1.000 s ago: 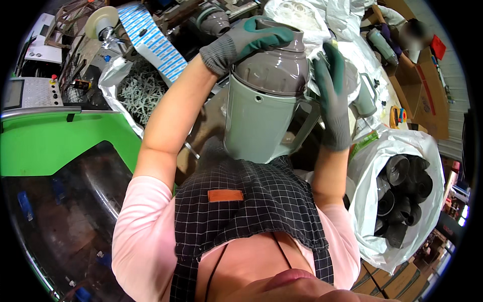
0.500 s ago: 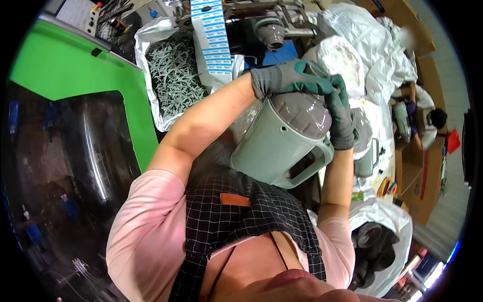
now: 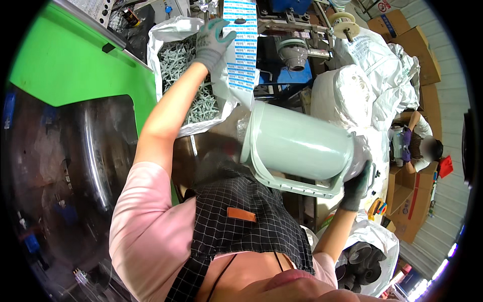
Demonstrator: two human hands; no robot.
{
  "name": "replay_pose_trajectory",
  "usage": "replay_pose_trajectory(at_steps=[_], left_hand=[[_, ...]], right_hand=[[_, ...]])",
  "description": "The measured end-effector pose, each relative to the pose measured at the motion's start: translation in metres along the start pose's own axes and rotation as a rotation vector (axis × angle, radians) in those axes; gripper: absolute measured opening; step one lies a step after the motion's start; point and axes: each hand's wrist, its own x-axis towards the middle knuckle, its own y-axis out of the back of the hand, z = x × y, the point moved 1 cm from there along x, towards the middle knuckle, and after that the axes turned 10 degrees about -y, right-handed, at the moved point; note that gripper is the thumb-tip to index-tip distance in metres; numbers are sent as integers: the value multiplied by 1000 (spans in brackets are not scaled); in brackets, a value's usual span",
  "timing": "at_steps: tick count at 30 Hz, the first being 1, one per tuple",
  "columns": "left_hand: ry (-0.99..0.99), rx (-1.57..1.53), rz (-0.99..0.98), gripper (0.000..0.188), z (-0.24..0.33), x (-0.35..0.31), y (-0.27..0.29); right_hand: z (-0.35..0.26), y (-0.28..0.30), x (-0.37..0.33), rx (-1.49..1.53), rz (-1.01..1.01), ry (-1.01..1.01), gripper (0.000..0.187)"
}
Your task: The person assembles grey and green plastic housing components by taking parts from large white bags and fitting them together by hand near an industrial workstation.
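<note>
A pale green pitcher (image 3: 302,141) with a long side handle lies sideways in the air in front of my apron. Its grey lid end points right, where my right hand (image 3: 357,186), in a grey-green glove, grips it; some of those fingers are hidden behind the lid. My left hand (image 3: 214,43), gloved alike, is off the pitcher. It reaches over a white bag (image 3: 224,113) of small grey-green plastic pieces (image 3: 173,65), thumb and fingers apart. Close to those fingers hangs a strip of blue and white stickers (image 3: 242,65).
Behind the pitcher stands a machine with a grey round part (image 3: 293,54). White wrapped bundles (image 3: 347,93) fill the right, with cardboard boxes (image 3: 415,201) and another person (image 3: 420,143) beyond. A bag of dark round parts (image 3: 362,261) sits lower right; a green panel (image 3: 75,65) is left.
The pitcher has swung from lid-up to lying sideways, lid to the right. My left hand has let go of the lid and moved left to the stickers; my right hand has lowered with the pitcher.
</note>
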Motion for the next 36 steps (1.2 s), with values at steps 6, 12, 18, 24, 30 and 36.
replay_pose_trajectory(at_steps=[6,12,18,24,30,36], left_hand=[[237,12,-478,45,-33,29,-36],[166,-75,-349,31,-46,18,-36],[55,5,-145,20,-22,14,-20],[645,-999,-332,18,86,-106,0],[1185,-1597,-564,18,193,-112,20],[781,-621,-951,34,219,-117,3]], right_hand=[[122,18,-81,-186,-135,-483,66],[163,22,-104,-125,-88,-451,70],[166,2,-103,101,-123,-470,71],[154,38,-92,121,23,-543,58],[128,70,-90,67,-15,-423,56],[95,94,-85,-242,-104,-279,70]])
